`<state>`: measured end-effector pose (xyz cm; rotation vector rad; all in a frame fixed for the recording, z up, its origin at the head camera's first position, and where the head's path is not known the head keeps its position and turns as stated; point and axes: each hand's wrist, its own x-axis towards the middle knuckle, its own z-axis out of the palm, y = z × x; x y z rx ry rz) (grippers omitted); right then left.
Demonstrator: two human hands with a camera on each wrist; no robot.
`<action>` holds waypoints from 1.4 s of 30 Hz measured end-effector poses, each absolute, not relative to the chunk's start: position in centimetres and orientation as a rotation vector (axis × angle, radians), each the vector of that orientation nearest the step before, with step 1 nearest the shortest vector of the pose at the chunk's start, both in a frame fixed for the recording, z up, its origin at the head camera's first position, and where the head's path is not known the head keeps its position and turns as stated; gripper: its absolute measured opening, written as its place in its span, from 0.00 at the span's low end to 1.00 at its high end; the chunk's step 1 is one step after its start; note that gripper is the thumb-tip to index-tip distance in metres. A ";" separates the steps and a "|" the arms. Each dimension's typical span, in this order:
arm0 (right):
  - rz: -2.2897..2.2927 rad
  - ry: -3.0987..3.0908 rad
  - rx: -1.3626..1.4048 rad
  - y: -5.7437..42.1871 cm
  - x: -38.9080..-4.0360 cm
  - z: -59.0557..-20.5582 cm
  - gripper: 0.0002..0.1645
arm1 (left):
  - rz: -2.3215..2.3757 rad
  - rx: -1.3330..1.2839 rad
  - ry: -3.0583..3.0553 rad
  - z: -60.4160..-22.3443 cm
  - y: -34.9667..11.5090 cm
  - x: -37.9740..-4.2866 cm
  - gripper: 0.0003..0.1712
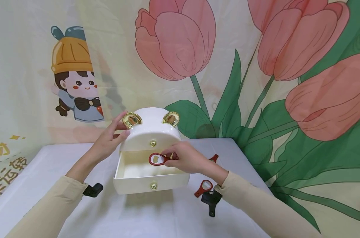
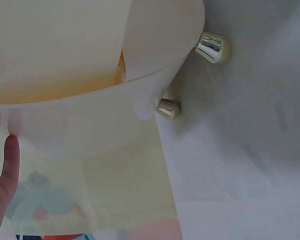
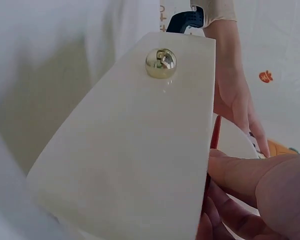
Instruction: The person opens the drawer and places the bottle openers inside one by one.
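Observation:
A white box with a rounded top stands on the table, with two gold ear-like pieces on top. Its lower drawer is pulled out, a gold ball knob on the front. My right hand pinches a small red magnifying glass by its handle over the drawer; in the right wrist view the drawer front hides most of it, leaving a red edge. My left hand rests against the box's upper left side beside one gold ear; in the left wrist view its fingers touch the white wall.
Right of the box, another red magnifying glass lies on the white tablecloth. Farther back, a further red handle shows partly behind my right forearm. Gold feet stick out under the box. A curtain printed with tulips hangs behind the table.

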<state>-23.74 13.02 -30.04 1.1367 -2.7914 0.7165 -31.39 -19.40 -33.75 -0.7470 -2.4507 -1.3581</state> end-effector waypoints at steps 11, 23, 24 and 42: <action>0.740 -2.772 1.257 10.2 -24.2 -31.2 0.15 | -1.353 -0.753 -2.444 -34.0 -19.4 -31.4 0.45; 0.755 -2.793 1.281 8.1 -25.2 -32.5 0.13 | -1.358 -0.778 -2.431 -34.0 -19.2 -31.4 0.45; 0.750 -2.796 1.280 8.0 -25.3 -32.6 0.13 | -1.358 -0.779 -2.432 -34.0 -19.2 -31.5 0.45; 0.649 -2.924 1.292 6.2 -26.6 -33.3 0.10 | -1.362 -0.771 -2.426 -33.7 -19.5 -31.4 0.45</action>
